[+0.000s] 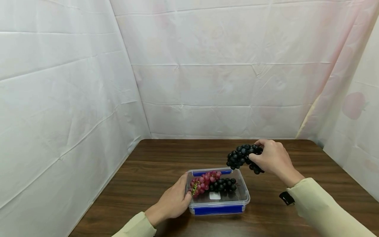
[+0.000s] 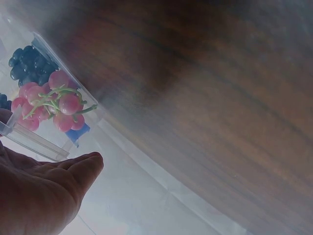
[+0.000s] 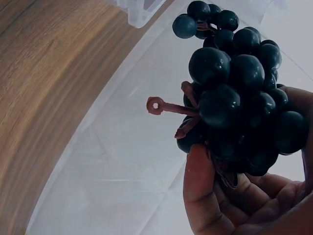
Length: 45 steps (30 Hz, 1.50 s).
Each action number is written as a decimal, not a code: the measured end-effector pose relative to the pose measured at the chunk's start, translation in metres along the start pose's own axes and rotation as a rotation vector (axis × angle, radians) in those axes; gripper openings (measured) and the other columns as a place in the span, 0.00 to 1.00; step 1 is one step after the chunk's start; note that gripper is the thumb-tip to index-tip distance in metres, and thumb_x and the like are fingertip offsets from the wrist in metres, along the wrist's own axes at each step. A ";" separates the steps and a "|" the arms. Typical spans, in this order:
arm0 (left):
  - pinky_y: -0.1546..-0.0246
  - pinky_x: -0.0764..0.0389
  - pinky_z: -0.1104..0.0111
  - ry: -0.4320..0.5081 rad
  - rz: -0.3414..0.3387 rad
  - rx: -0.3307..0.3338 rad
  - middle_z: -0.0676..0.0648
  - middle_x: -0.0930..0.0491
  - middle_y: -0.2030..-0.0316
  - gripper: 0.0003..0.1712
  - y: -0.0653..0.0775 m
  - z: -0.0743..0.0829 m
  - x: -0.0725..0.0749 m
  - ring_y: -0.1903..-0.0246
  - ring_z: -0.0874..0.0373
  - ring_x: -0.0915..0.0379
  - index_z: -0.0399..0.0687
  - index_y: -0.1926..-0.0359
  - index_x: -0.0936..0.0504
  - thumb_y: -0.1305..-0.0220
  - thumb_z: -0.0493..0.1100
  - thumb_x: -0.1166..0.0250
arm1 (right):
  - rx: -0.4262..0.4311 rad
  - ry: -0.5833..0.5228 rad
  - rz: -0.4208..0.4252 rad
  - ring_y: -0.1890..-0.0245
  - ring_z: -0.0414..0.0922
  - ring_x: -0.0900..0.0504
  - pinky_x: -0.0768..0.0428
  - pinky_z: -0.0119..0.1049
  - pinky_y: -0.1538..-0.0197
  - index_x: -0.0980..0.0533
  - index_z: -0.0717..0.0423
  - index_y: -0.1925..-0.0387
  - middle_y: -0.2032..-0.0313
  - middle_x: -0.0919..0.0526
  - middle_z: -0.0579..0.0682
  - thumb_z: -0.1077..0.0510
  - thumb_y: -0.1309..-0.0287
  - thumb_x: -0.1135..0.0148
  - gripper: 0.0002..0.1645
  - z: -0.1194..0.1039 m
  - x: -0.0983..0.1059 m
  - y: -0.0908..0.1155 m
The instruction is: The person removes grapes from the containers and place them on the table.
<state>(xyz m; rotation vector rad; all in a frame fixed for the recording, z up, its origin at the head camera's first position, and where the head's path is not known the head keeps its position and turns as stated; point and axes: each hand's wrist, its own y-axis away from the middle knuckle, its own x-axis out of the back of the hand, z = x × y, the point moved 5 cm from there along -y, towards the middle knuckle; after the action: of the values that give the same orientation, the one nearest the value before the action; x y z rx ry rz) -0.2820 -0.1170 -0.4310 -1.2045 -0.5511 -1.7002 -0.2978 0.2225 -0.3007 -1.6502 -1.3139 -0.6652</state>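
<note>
Right hand: grip closed on a black grape bunch, raised near the far right corner of the container. Left hand: fingers extended along the container's left wall, grip not closed. Risk: the held bunch, broad beyond the pinch, could swing and snag the container's rim; uneven left-hand pressure could slide the container. Red grapes and a second black bunch lie inside the container. Dark wood-grain table beneath the container; creased white sheeting behind it.

Right hand grips black grapes — left hand holds clear box.
</note>
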 end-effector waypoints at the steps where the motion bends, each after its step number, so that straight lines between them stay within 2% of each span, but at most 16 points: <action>1: 0.30 0.34 0.49 0.002 0.000 0.000 0.35 0.46 0.23 0.42 0.000 0.000 0.000 0.26 0.43 0.42 0.35 0.20 0.52 0.26 0.49 0.50 | -0.003 0.003 0.004 0.87 0.41 0.36 0.38 0.37 0.81 0.21 0.63 0.42 0.84 0.25 0.48 0.51 0.45 0.36 0.30 0.001 0.000 -0.001; 8: 0.30 0.34 0.48 0.011 -0.004 0.003 0.35 0.46 0.22 0.42 0.000 0.000 0.000 0.26 0.43 0.43 0.35 0.20 0.52 0.26 0.49 0.51 | -0.025 0.002 0.005 0.85 0.43 0.33 0.37 0.38 0.80 0.21 0.63 0.43 0.78 0.20 0.51 0.51 0.44 0.36 0.30 0.013 -0.002 -0.004; 12: 0.30 0.34 0.48 0.012 -0.005 0.008 0.35 0.46 0.22 0.42 0.000 0.000 0.001 0.26 0.43 0.43 0.35 0.20 0.52 0.26 0.49 0.51 | -0.042 0.020 0.002 0.82 0.45 0.28 0.32 0.38 0.79 0.22 0.65 0.43 0.67 0.15 0.59 0.50 0.44 0.36 0.31 0.019 -0.003 -0.006; 16: 0.30 0.34 0.48 0.014 -0.008 0.012 0.34 0.45 0.23 0.42 0.000 0.001 0.001 0.26 0.43 0.42 0.35 0.20 0.52 0.26 0.49 0.51 | -0.065 0.034 -0.018 0.78 0.46 0.24 0.27 0.40 0.77 0.22 0.66 0.42 0.57 0.15 0.65 0.48 0.43 0.35 0.32 0.024 -0.007 -0.006; 30: 0.29 0.34 0.48 0.009 0.002 0.005 0.34 0.45 0.23 0.42 0.000 0.001 0.001 0.26 0.43 0.42 0.34 0.20 0.51 0.26 0.49 0.50 | -0.101 0.035 -0.001 0.72 0.51 0.19 0.23 0.44 0.76 0.22 0.65 0.43 0.57 0.16 0.65 0.48 0.43 0.34 0.32 0.037 -0.013 -0.007; 36: 0.30 0.34 0.48 0.003 0.008 0.005 0.35 0.45 0.23 0.42 0.000 0.001 0.002 0.26 0.43 0.42 0.35 0.20 0.51 0.26 0.49 0.50 | -0.107 0.029 0.002 0.73 0.51 0.19 0.23 0.45 0.76 0.23 0.67 0.42 0.57 0.16 0.66 0.47 0.42 0.34 0.33 0.044 -0.014 -0.007; 45: 0.29 0.34 0.48 0.002 0.007 -0.001 0.34 0.45 0.23 0.42 0.000 0.001 0.000 0.26 0.42 0.42 0.34 0.20 0.51 0.26 0.49 0.50 | -0.115 0.070 -0.013 0.68 0.56 0.18 0.21 0.49 0.72 0.23 0.69 0.44 0.55 0.17 0.68 0.47 0.43 0.33 0.34 0.056 -0.023 -0.007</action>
<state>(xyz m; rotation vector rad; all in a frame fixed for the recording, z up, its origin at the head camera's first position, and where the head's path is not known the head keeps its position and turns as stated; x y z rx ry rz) -0.2816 -0.1165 -0.4303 -1.2041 -0.5444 -1.6954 -0.3176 0.2618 -0.3428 -1.6954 -1.2579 -0.8125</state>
